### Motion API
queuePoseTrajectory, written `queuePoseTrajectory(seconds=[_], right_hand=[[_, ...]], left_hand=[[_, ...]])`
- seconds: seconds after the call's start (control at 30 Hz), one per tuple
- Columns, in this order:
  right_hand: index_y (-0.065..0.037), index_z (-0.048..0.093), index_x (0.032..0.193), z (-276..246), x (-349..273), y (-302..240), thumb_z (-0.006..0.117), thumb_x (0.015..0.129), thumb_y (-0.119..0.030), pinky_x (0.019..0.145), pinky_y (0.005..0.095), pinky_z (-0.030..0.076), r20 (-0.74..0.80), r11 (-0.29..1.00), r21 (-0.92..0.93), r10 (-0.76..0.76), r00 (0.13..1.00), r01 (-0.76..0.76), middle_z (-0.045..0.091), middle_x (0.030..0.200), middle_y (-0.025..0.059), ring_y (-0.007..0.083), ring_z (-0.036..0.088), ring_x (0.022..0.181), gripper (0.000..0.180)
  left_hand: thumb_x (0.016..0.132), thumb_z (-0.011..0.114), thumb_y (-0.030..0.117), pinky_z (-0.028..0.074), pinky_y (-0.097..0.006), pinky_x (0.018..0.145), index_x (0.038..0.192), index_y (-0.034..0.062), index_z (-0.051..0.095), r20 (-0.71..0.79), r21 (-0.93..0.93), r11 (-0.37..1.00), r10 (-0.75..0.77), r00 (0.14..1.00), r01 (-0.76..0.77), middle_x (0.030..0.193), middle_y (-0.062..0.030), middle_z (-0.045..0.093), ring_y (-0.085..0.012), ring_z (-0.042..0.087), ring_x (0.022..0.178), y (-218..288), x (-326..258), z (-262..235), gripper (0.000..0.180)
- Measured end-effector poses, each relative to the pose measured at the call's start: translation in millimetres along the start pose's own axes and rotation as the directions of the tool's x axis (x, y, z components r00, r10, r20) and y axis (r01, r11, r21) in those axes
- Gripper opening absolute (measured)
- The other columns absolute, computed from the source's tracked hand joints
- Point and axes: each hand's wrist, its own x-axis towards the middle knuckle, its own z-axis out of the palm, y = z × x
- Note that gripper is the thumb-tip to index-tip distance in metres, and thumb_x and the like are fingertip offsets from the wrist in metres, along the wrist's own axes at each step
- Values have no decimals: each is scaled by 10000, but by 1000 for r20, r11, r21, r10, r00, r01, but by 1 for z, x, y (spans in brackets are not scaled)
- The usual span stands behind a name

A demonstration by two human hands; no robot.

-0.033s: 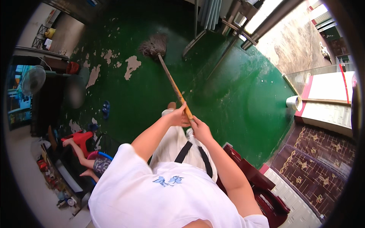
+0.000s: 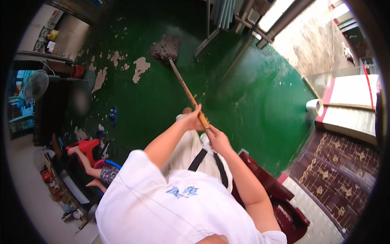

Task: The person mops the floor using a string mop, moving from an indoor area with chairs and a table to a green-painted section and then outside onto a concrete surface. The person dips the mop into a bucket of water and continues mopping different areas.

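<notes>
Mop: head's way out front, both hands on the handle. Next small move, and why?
Probably a short pull of the mop head back toward the feet. The left hand and right hand both grip the wooden handle near its top, arms stretched out. The head lies on the green floor beside patches of peeled paint, near the far end of reach.

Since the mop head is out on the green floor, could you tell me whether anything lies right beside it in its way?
Nothing visible does. The mop head rests on bare green floor, with only flat patches of peeled paint beside it. Left hand and right hand grip the wooden handle.
</notes>
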Motion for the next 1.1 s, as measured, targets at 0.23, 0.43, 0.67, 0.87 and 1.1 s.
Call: queuePoseTrajectory(seconds=[0.23, 0.43, 0.67, 0.87, 1.1], right_hand=[[-30, 592, 1087, -106, -93, -36, 607, 792, -66, 616, 191, 414, -435, 883, 154, -343, 833, 444, 592, 889, 17, 45, 493, 691, 297], [43, 569, 737, -153, -17, -69, 519, 772, 3, 732, 301, 465, -710, 680, -159, -583, 396, 716, 589, 778, 100, 182, 568, 694, 73], [60, 515, 655, -169, 33, -121, 440, 756, 34, 789, 382, 485, -478, 557, 404, -548, 687, 726, 581, 680, 147, 226, 574, 677, 128], [59, 536, 647, -155, 60, -127, 442, 769, 18, 705, 315, 494, -218, 784, 355, -460, 861, 509, 599, 666, 162, 222, 601, 673, 159], [56, 576, 670, -145, 73, -95, 495, 775, -15, 679, 240, 476, 128, 920, 197, -368, 921, 340, 634, 671, 93, 132, 600, 673, 150]], left_hand=[[724, 685, 195, 541, -366, 588, 849, 50, 516, -320, 28, 964, 259, 912, -264, 722, -94, 562, -212, 593, 626, 13, 110, 22, 255], [721, 581, 114, 523, -300, 580, 736, 90, 485, -261, 84, 965, 260, 930, -247, 659, -28, 516, -156, 562, 615, 44, 110, 104, 99], [734, 563, 120, 538, -315, 646, 729, 68, 487, -233, -107, 959, 234, 944, -264, 702, -65, 517, -184, 549, 635, 63, 97, 86, 92], [734, 593, 121, 558, -315, 656, 776, 60, 514, -405, -329, 927, 33, 914, -179, 772, -76, 550, -194, 584, 727, 19, 82, 40, 108], [716, 513, 118, 565, -337, 571, 781, 13, 481, -423, -513, 835, -41, 905, -202, 724, -121, 523, -251, 571, 609, -87, 105, -13, 127]])
